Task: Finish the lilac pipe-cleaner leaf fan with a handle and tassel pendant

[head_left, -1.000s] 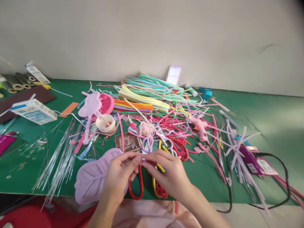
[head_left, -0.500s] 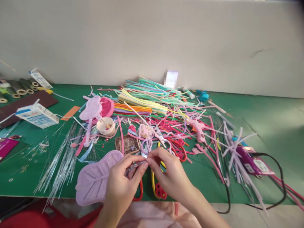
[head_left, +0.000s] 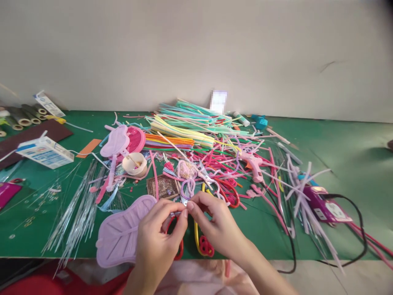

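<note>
Just above the table's front edge, my left hand (head_left: 158, 235) and my right hand (head_left: 215, 223) meet with thumbs and forefingers pinched. Between the fingertips is a small, thin, greyish piece, mostly hidden, whose kind I cannot make out. Below and between the hands show a red loop (head_left: 180, 249) and a yellow fuzzy stem (head_left: 196, 233) with a red flower shape (head_left: 206, 246). A lilac leaf-shaped tray (head_left: 118, 237) lies beside my left hand. Beyond my fingers are a lilac looped stem (head_left: 188, 188) and a brown bead box (head_left: 162, 187).
Bundles of coloured pipe cleaners (head_left: 184, 123) pile up at the back. A pink glue gun (head_left: 254, 166) and a purple box (head_left: 325, 207) with a black cable lie right. At left are silvery strands (head_left: 75, 209), a white cup (head_left: 135, 164) and a white-blue box (head_left: 46, 151).
The fingers have shifted slightly, and less of the greyish piece shows at my left hand. The view has moved a little; the things on the table lie as before.
</note>
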Tool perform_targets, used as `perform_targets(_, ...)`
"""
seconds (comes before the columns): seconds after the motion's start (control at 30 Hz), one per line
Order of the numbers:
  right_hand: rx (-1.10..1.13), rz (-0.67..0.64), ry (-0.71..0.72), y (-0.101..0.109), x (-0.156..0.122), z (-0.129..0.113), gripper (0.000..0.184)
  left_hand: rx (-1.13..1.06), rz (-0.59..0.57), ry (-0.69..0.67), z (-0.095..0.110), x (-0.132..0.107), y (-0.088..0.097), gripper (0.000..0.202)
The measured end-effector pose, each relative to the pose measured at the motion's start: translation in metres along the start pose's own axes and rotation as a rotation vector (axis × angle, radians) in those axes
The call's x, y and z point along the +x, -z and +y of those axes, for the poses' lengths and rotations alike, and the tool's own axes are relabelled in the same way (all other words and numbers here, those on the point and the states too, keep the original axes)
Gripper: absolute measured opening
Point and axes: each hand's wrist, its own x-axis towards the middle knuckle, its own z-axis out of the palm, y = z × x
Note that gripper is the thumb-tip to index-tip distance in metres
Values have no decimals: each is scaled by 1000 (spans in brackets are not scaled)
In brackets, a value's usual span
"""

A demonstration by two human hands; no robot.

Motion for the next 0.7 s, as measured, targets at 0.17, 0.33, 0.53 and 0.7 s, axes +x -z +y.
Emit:
perform_targets(0.17,91,40,-49,-10,30,1,12,-103,165,281,-10,8,13,11)
perform_targets(0.33,506,-168,-136,-19,57,-10,17,-232,281,471,-18,15,34,22)
perform_targets(0.53,1065,-230,-333,-20,39,-22,22,-143,291,321,15,7,33,13)
perform_targets(0.7,1151,-203,-382,-18,32,-23,21,147,283,-8,20,2,34,5)
